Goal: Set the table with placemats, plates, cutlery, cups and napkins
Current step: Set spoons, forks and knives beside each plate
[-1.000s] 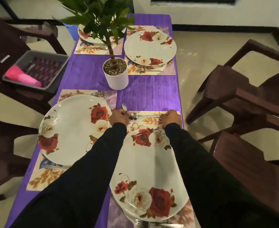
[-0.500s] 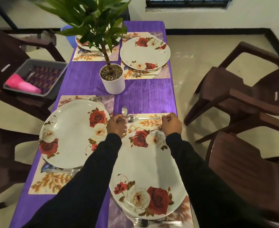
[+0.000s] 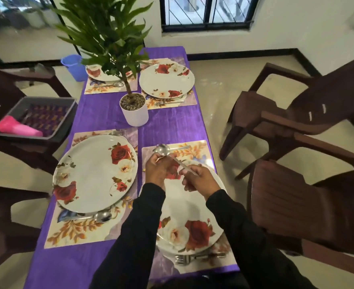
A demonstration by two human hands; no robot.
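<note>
Potted plant (image 3: 133,105) blocks the bare purple centre strip (image 3: 172,124).

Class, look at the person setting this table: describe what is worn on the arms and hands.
Both arms wear long black sleeves that reach the wrists, plain with no visible markings. The left hand and right hand are bare: no gloves, and no watch or ring shows.
</note>
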